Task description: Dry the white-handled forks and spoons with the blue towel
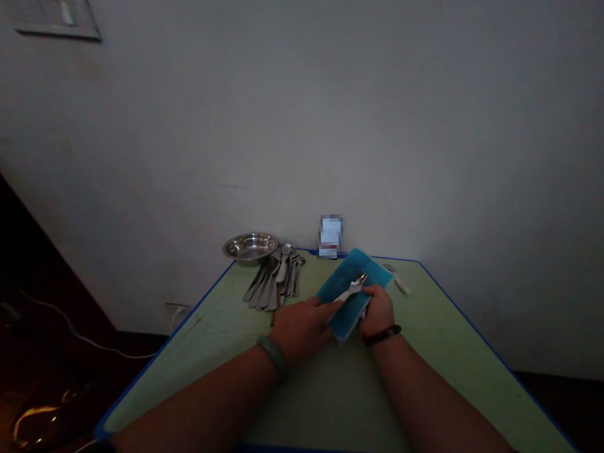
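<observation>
My left hand (301, 330) pinches the handle of a metal utensil (351, 288), probably a spoon, though its head is partly hidden. My right hand (378, 310) grips a folded blue cloth (348, 298) around the utensil's far end, with the cloth draped over the fingers. A bundle of steel spoons and forks (274, 281) lies on the green table (334, 399) just beyond my left hand, not touching it. A pale utensil (397, 280) lies past my right hand.
A steel bowl (250, 249) sits at the table's far left corner, and a blurred packet (331, 236) stands against the wall at the far edge. The table has blue edging. A white cable (87, 341) runs along the dark floor at left.
</observation>
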`<state>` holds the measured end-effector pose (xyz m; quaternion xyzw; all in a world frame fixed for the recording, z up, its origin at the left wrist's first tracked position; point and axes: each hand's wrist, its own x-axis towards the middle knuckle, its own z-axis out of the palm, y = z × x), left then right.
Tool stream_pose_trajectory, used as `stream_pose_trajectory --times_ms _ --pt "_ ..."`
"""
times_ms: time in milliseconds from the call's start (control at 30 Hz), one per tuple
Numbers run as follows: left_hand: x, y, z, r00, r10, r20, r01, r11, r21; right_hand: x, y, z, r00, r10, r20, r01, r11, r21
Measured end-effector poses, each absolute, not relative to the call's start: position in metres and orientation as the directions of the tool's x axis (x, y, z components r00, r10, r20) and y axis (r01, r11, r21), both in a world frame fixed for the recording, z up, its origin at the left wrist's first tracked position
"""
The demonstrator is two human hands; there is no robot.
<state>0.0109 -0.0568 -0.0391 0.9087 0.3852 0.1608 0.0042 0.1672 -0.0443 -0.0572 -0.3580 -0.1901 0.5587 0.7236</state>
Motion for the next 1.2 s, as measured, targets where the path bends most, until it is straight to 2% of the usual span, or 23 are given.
stream_pose_trajectory --times_ms 133,367,567,733,1033,1200 --pt "0.010 -0.058 -0.036 0.647 0.706 0.287 0.697 -0.701 0.151 0.168 -0.045 -0.054 0.176 0.948 -0.266 -0.781 -0.030 -0.623" --pt "0.009 -0.060 -0.031 0.637 0.702 0.317 0.676 -0.707 0.209 0.167 -0.048 -0.048 0.215 0.932 -0.291 -0.792 -0.008 -0.611" --pt "0.006 -0.057 -0.032 0.623 0.703 0.342 0.672 -0.705 0.225 0.167 -0.050 -0.045 0.222 0.943 -0.249 -0.780 0.019 -0.625" --pt "0.004 -0.052 -0.033 0.583 0.725 0.366 0.679 -0.682 0.271 0.166 -0.051 -0.041 0.187 0.940 -0.286 -0.813 -0.015 -0.582" --pt "0.005 -0.047 -0.036 0.412 0.855 0.314 0.696 -0.518 0.497 0.163 -0.053 -0.040 0.215 0.941 -0.260 -0.798 0.016 -0.602" --pt "0.005 -0.039 -0.044 0.382 0.881 0.280 0.596 -0.466 0.654 0.163 -0.054 -0.038 0.216 0.942 -0.257 -0.796 0.018 -0.605"
